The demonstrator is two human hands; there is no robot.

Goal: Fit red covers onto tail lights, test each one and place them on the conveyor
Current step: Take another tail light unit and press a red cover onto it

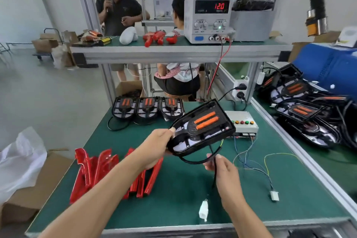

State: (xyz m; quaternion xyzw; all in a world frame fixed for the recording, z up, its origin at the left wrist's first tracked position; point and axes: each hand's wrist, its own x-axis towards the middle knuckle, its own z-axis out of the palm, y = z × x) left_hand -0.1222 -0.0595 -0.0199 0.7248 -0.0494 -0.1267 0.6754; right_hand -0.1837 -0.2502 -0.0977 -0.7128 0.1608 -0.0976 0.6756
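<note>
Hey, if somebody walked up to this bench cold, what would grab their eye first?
Most likely the tail light held up at centre, black with two orange strips, gripped by the left hand while the right hand pinches its black cable. Next, the glossy red covers standing at the lower left of the green bench. Up on the shelf, the power supply glows 12.0 in red digits.

Red covers [116, 172]: glossy translucent plastic. Tail light [202, 129] housing: matt black plastic. Worktop [173, 199]: matt green mat, metal edging.
</note>
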